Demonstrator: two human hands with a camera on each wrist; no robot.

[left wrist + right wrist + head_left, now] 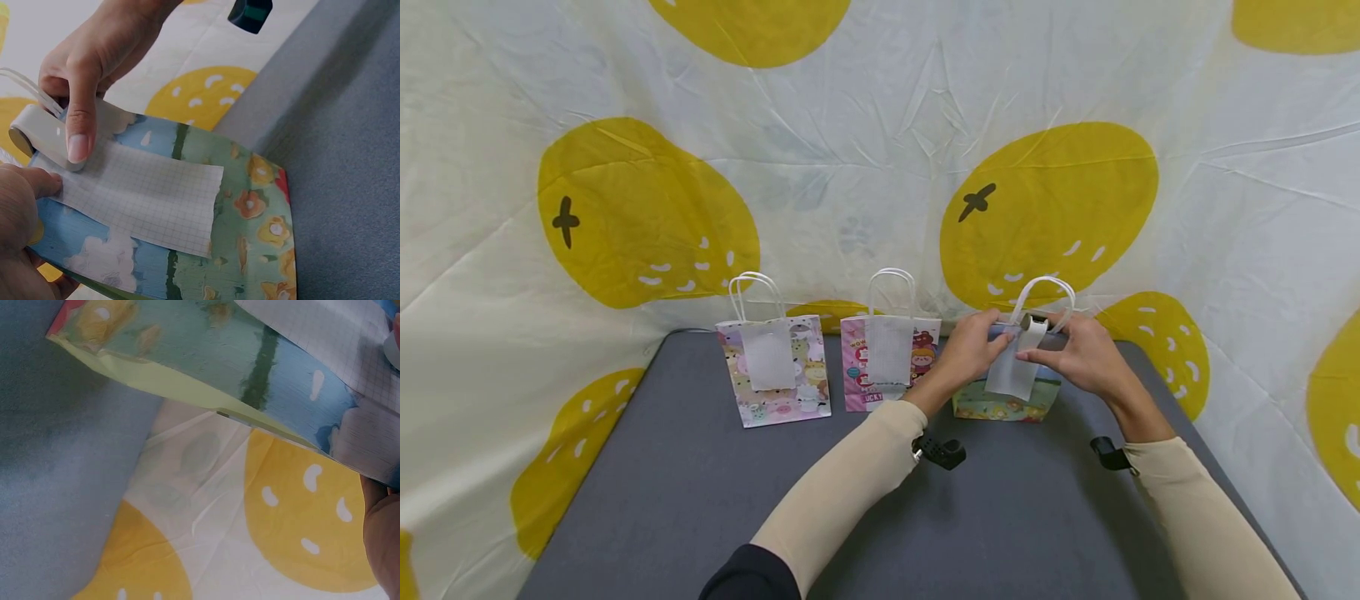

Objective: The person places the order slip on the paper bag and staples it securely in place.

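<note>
The right-hand paper bag (1003,412), painted with blue sky and flowers, stands with a gridded paper sheet (150,194) lying against its front. My left hand (967,348) pinches the bag's top left edge, its thumb on the corner of the sheet. My right hand (1092,357) grips a small white stapler (47,134) placed over the bag's top rim and the top of the sheet, thumb pressing on the front. Its other fingers are behind the bag, largely hidden. White twisted handles (1047,282) rise above the stapler.
Two more paper bags stand to the left: one with cartoon animals (808,367) and a pink one (853,375), each with a white sheet on its front. They stand on a grey table (700,500), before a white cloth with yellow lemon shapes (850,167).
</note>
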